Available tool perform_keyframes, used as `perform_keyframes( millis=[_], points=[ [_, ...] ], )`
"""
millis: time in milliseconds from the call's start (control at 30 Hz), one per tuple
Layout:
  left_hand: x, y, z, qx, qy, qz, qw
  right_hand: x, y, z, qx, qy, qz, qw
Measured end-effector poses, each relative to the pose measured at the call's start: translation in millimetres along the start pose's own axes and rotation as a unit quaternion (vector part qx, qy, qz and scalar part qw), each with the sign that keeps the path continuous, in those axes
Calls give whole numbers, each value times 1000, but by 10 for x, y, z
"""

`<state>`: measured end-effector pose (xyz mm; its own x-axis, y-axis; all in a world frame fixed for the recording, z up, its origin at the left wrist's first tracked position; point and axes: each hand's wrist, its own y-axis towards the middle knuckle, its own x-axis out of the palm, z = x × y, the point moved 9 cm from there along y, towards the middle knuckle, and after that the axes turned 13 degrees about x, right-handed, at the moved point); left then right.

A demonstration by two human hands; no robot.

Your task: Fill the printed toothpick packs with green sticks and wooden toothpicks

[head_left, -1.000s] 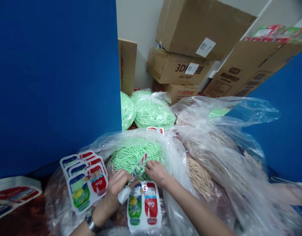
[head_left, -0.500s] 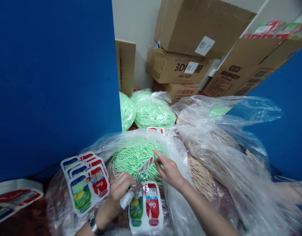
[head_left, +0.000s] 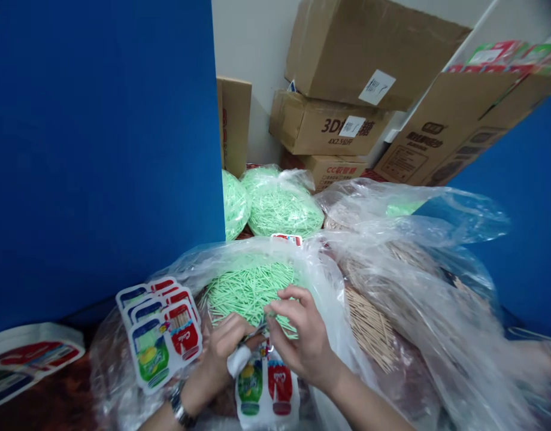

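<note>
My left hand [head_left: 228,344] grips a small printed pouch [head_left: 260,328], seen nearly edge-on and mostly hidden by fingers. A white wrap [head_left: 238,361] is around one of its fingers. At the pouch's upper end, the thumb and fingertips of my right hand [head_left: 302,335] are pinched together. Below both hands lies a flat Sprite-and-Cola pouch [head_left: 279,389]. Just beyond them, loose pale green sticks [head_left: 248,287] fill an open clear plastic bag [head_left: 323,287]. To the left, several similar pouches [head_left: 165,344] overlap in a fanned pile, with sticks showing in the top one.
Tied bags of green sticks [head_left: 282,206] sit behind. Brown sticks [head_left: 369,329] lie in clear plastic at right. Cardboard boxes [head_left: 333,123] are stacked by the wall. A blue panel [head_left: 105,149] stands at left, with a printed stack [head_left: 33,362] beneath it.
My right hand has moved down and left onto the upper end of the pouch, its fingers closing from an outstretched pose. The pouch has turned more edge-on. The view has shifted slightly.
</note>
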<state>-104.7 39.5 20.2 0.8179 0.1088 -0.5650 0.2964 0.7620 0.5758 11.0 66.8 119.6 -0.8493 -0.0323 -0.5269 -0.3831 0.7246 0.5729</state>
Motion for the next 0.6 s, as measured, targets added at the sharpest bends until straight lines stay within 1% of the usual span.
perform_keyframes(
  millis=[67, 133, 167, 233, 267, 300, 333, 367, 400, 433, 467, 533, 600],
  points=[
    [-34, -6, -10, 1, 0, 17, 1000, 30, -31, 6, -28, -64, -21, 997],
    [-55, -11, -23, 1, -4, 25, 1000, -32, -30, 110, -21, -66, -24, 997],
    [-67, -11, -31, -1, -6, 30, 1000, -78, -16, 216, 4, -48, -23, 999],
    [-95, -13, -55, -12, -8, 41, 999, -97, 4, 522, 90, 14, -47, 995],
    [-109, -15, -73, -21, -10, 49, 999, -50, -8, 693, 141, 53, -76, 986],
    [-114, -19, -96, -33, -13, 54, 998, 34, -41, 841, 188, 97, -115, 970],
    [-106, -26, -125, -47, -18, 54, 997, 126, -89, 958, 228, 141, -149, 952],
    [-91, -39, -165, -67, -27, 54, 996, 197, -140, 1051, 263, 176, -164, 934],
    [-71, -59, -215, -91, -44, 55, 993, 240, -185, 1121, 291, 200, -162, 921],
    [-60, -88, -274, -120, -68, 65, 988, 249, -221, 1177, 315, 210, -143, 914],
    [-55, -123, -336, -151, -95, 82, 981, 234, -246, 1207, 332, 206, -118, 913],
    [-63, -193, -440, -203, -142, 124, 961, 196, -252, 1173, 330, 176, -90, 923],
    [-94, -214, -470, -216, -151, 148, 953, 168, -208, 1063, 296, 142, -89, 940]
  ],
)
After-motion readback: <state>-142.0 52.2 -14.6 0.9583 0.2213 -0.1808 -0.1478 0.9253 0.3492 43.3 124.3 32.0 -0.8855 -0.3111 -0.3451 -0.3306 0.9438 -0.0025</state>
